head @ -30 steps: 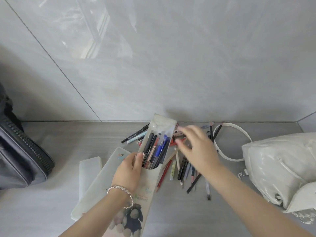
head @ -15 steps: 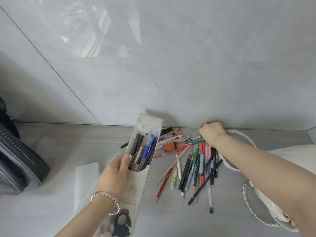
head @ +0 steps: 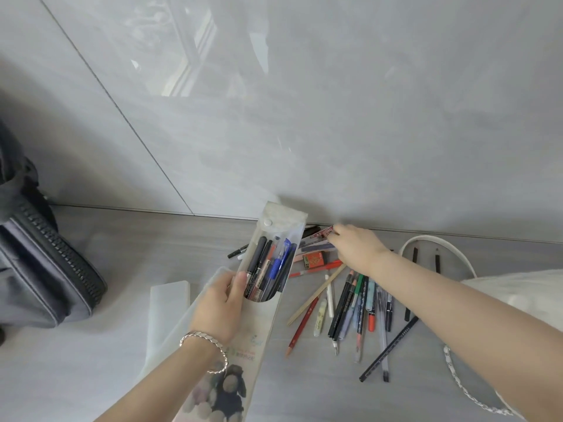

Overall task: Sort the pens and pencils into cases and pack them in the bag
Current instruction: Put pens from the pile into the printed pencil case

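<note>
The pen case (head: 275, 263), part-filled, sits tilted in the left hand (head: 221, 309), whose fingers wrap round its side. At its 2 o'clock, the right hand (head: 356, 249) bends its fingertips onto a red-patterned pen (head: 323, 233); I cannot tell whether it has a grip. Sorting looks about midway. The next move calls for a clean pinch and a carry to the case mouth. Loose pencils (head: 350, 303) lie at 3 o'clock with the white bag (head: 518, 290) beyond them, and a dark bag (head: 39, 269) at 9. All rest on a grey tabletop (head: 152, 239) against a glossy grey wall (head: 335, 117).

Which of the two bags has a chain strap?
The white bag at the right edge; the dark grey bag on the left shows a heavy zipper instead.
</note>
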A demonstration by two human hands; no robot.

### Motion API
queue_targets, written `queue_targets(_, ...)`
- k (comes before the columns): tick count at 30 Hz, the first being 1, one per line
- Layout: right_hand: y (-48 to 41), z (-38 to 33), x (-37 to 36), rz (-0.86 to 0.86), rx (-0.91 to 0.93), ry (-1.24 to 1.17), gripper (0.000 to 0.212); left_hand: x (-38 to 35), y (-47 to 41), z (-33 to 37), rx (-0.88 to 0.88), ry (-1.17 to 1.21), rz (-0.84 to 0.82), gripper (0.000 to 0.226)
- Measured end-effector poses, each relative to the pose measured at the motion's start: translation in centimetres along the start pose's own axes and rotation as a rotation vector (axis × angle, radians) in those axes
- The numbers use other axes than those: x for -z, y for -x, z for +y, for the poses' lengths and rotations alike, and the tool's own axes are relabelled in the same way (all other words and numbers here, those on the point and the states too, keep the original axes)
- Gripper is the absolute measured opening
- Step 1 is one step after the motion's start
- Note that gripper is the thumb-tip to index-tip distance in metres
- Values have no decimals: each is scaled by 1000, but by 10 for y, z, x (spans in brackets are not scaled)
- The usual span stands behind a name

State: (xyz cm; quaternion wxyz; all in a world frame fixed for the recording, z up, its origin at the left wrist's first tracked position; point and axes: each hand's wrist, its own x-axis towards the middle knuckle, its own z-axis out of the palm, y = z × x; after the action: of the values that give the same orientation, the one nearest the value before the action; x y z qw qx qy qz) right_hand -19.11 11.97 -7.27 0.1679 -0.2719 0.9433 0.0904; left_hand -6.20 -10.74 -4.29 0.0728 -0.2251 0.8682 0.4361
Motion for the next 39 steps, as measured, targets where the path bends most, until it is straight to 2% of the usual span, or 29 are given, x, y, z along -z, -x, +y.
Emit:
queue_targets(3,-9,-2,-5,-47,22,69,34,3,4,0,-21,15,0,35)
queue_targets(7,-3,8,3,-51,34,87,27,7,8,0,4,30,-6,36)
queue_targets(10,21,25,16,-77,-14,-204,18,8,10,2,39,20,-19,36)
queue_targets(13,54,39,36,-82,-57,-503,18,7,11,3,55,-14,-38,35)
queue_targets(16,86,43,62,37,-69,-842,13,4,12,5,73,-52,-64,36)
queue_targets(18,103,37,83,70,-25,-902,13,2,14,9,70,-95,-92,35)
queue_targets(20,114,25,98,60,61,-770,18,-2,17,12,50,-138,-141,36)
queue_targets(24,114,-9,102,88,220,-277,27,-7,24,15,-7,-104,-228,36)
queue_targets(28,110,-44,76,177,361,-260,34,-7,30,22,-103,-88,-228,38)
queue_targets(31,104,-54,55,291,361,-187,46,-3,29,23,-76,-71,-195,35)
queue_targets(35,93,-52,51,477,299,-10,45,-1,33,19,-75,-139,-218,34)
queue_targets(39,85,-62,51,562,425,15,42,-7,38,23,-85,-147,-261,34)
